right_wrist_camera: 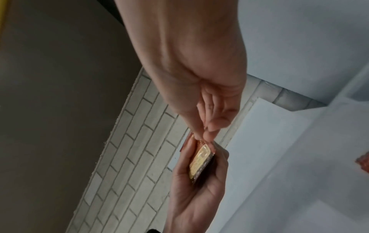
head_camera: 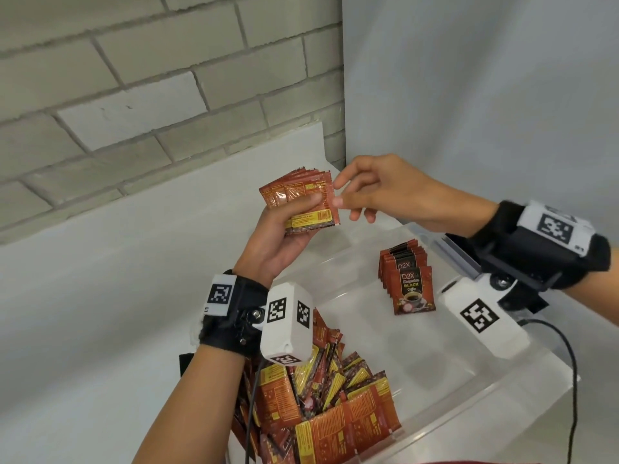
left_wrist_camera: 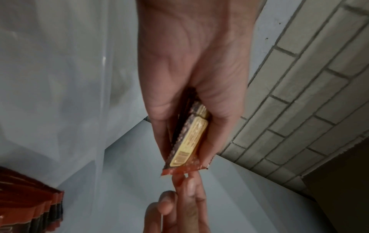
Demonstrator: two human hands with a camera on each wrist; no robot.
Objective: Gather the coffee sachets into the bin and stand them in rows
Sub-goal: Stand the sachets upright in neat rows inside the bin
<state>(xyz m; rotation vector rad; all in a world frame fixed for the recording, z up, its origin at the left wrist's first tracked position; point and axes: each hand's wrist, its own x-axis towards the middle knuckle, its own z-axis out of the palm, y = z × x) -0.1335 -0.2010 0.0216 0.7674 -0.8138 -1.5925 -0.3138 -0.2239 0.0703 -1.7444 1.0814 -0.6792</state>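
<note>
Hands meet above the clear bin (head_camera: 435,426): left hand (head_camera: 284,236) grips a fanned stack of sachets (head_camera: 301,199), right hand (head_camera: 378,189) pinches its right edge. Standing row (head_camera: 407,276) far right inside; loose pile (head_camera: 321,406) near left.

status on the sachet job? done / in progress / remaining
Done: one short row of sachets stands upright in the clear bin. In hand: the left hand grips a fanned stack of sachets above the bin; the right hand pinches its edge. Left: a large loose pile at the bin's near end, unsorted, most of the job by the look of it.
</note>
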